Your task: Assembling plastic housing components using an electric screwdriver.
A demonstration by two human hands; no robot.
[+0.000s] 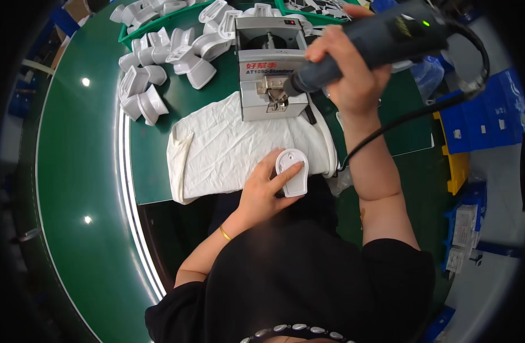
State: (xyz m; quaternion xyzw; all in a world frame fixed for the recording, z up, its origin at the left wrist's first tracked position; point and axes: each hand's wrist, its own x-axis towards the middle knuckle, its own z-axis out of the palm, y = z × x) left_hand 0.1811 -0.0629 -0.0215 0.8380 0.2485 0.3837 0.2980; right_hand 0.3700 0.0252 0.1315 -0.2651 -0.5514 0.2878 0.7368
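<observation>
The left hand (265, 191) reaches up from the lower left to a spot on the near side of the grey, box-shaped metal machine (251, 106), its wrist ringed by a thin gold-coloured bracelet (224, 233). It grips a small white plastic piece (294, 185), rounded at one end and squared at the other, with one digit laid across the recessed face. The right forearm rises on the machine's right, and the right hand (354, 77) closes round the barrel of a thick, dark grey powered screwdriver (382, 43) with a small green light, tilted so that its nose points down and left at the metal fitting (275, 91) on the machine's front. Whether the tip touches that fitting cannot be told, since the end is too small and dark there. Part of the right hand is hidden by the barrel, and the underside of the held piece is out of sight. A black cable (399, 120) loops down to the machine's right; its lower end is lost near a crumpled white cloth (228, 143) spread before the machine. Glossy white flared plastic parts (196, 70) cluster left of the machine, overlapping one another, while a green tray (125, 39) behind them is cut off by the upper edge.
</observation>
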